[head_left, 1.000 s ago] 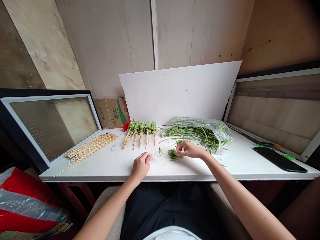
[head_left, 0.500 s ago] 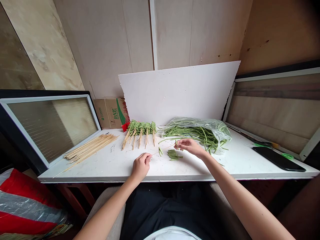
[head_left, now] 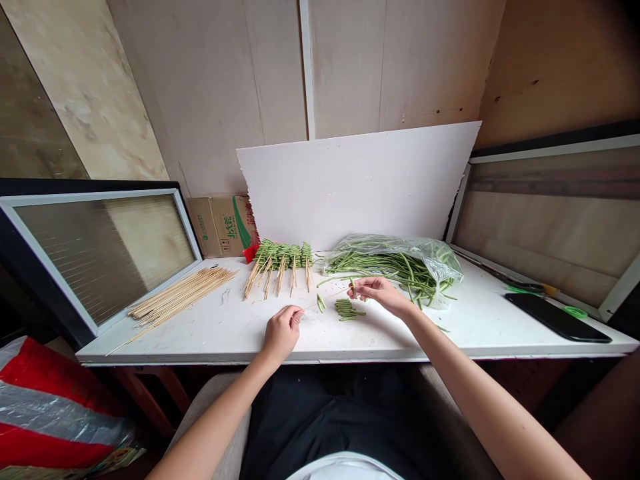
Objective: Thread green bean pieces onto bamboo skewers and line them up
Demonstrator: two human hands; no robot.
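Note:
My left hand is closed in a pinch on one end of a thin bamboo skewer, which slants up to the right. A short piece of green bean sits across the skewer between my hands. At the skewer's other end, my right hand pinches another short bean piece. Just below that hand, a small row of cut bean pieces lies on the white table. Farther back stand bundles of filled bean skewers, their bare ends toward me.
Loose bamboo skewers lie at the left. Behind my right hand is a clear plastic bag of long green beans. A black phone lies at the right. A white board and a cardboard box stand at the back.
The bean piece at my right fingertips has turned slightly more upright. Both hands stay in nearly the same place.

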